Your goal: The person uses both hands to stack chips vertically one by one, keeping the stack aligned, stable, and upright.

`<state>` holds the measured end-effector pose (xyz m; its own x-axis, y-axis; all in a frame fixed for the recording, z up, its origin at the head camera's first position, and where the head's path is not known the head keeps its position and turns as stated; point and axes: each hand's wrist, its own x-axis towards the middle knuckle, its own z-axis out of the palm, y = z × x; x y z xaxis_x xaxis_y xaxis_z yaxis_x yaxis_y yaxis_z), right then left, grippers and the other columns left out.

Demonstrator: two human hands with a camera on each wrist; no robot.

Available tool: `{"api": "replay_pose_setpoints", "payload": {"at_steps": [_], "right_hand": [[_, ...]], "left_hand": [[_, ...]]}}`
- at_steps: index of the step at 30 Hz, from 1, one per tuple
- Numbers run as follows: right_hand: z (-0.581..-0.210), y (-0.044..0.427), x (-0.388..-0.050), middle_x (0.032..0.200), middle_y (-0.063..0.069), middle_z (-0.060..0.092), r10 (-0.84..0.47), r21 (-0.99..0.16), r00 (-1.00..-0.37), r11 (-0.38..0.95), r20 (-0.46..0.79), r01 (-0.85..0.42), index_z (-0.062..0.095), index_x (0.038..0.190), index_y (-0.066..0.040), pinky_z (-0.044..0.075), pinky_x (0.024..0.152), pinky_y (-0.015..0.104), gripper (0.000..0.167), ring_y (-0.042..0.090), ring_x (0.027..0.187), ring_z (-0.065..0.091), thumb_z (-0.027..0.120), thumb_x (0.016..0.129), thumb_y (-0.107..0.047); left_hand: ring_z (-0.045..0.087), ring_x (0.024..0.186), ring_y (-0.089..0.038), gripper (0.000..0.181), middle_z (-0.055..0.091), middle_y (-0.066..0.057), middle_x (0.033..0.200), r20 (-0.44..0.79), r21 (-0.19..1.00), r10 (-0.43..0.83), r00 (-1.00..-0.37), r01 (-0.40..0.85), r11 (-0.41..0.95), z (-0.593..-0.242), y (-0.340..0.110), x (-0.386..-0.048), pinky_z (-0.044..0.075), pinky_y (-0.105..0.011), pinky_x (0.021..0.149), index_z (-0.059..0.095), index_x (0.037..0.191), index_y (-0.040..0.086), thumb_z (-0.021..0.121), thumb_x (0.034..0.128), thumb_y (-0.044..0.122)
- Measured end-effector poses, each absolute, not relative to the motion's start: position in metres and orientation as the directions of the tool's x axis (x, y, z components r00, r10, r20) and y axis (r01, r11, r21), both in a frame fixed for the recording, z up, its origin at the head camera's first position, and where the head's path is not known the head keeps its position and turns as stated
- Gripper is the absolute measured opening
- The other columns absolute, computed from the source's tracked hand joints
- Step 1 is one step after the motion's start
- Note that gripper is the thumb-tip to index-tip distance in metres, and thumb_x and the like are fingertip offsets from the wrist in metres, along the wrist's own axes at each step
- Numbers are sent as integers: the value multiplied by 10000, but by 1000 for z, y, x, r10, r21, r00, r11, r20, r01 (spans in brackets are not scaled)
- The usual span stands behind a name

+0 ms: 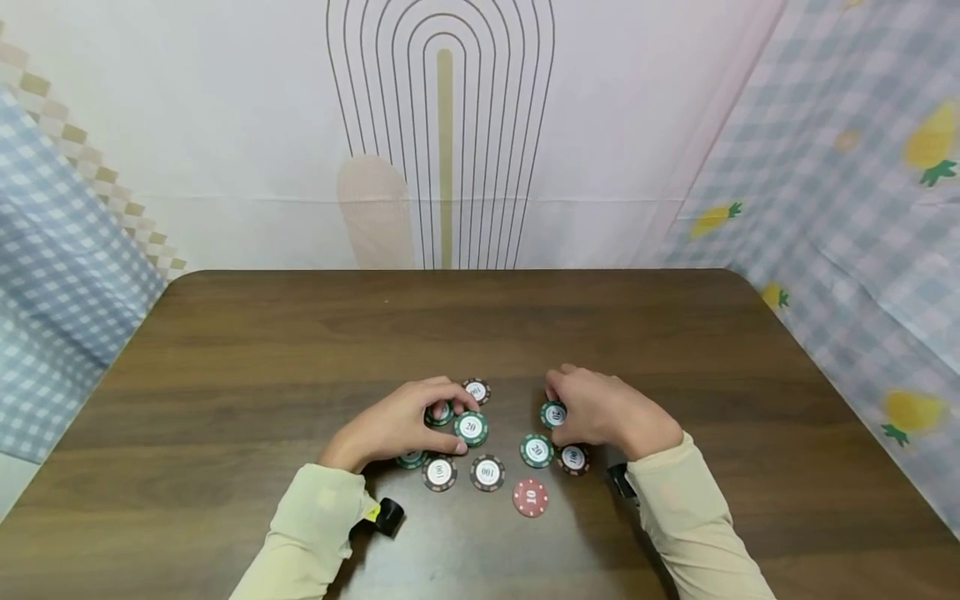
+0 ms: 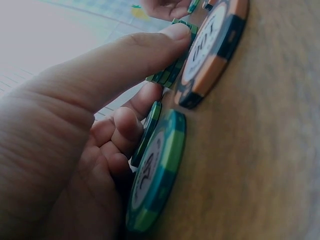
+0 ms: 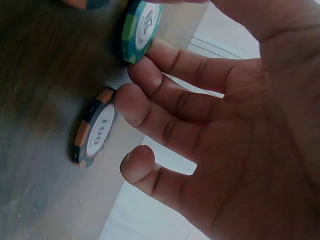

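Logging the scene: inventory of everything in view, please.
Green chip stack: 1, green, in left grip
Other green chips: 4 visible, green, either side of stack
100 chips: at least 4, black-orange, among green chips
Red chip: 1, red, near side
Table: 1, brown, under chips
Backdrop: 1, white, behind table
Checked cloths: 2, blue-white, left and right
Wrist devices: 2, black, at cuffs
Sleeves: 2, pale yellow, forearms
Left grip: 1, bare, pinching stack
Right grip: 1, bare, pinching green chip
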<state>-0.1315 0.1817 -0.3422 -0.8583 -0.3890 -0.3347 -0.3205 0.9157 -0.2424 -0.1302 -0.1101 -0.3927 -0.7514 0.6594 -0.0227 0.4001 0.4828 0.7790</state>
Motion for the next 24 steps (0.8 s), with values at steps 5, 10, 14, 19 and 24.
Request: {"api": "replay_pose_setpoints", "payload": {"at_steps": [5, 10, 14, 19, 24], "right_hand": [[-342, 177, -131, 1009, 34, 576, -375, -228, -861, 923, -342, -311, 632, 1072, -94, 510, 740, 409, 339, 199, 834, 557, 795, 779, -139], [-341, 177, -129, 1034, 46, 575, -362, -246, -859, 926, -362, -287, 624, 1109, -79, 513, 738, 399, 370, 203, 827, 565, 805, 794, -152], [-340, 179, -130, 1026, 51, 562, -371, -273, -865, 918, -337, -287, 590, 1113, -69, 504, 738, 390, 392, 204, 804, 562, 786, 783, -147], [-335, 177, -131, 1073, 74, 544, -368, -275, -869, 918, -331, -284, 583, 1157, -71, 487, 736, 394, 410, 212, 793, 559, 761, 797, -152], [-331, 176, -128, 1102, 65, 540, -398, -275, -860, 907, -319, -318, 626, 1192, -93, 472, 723, 388, 407, 196, 791, 556, 743, 806, -142]], "left_hand": [[557, 984, -106, 403, 600, 95, 1074, -29, 780, 659, -751, 396, 485, -393, -112, -130, 476, -327, 892, 707, 1254, 267, 874, 889, 299], [555, 994, -116, 408, 600, 95, 1080, -40, 783, 658, -752, 385, 488, -392, -110, -131, 476, -335, 896, 705, 1260, 278, 874, 889, 296], [557, 997, -116, 407, 599, 95, 1088, -39, 784, 659, -751, 386, 486, -390, -109, -131, 478, -335, 897, 704, 1263, 275, 871, 893, 292], [561, 997, -109, 402, 601, 95, 1079, -27, 781, 658, -753, 395, 484, -389, -110, -131, 482, -327, 901, 711, 1248, 262, 878, 883, 270], [546, 975, -114, 401, 599, 99, 1068, -45, 776, 649, -759, 383, 501, -391, -110, -130, 478, -317, 876, 709, 1242, 256, 878, 878, 255]]}}
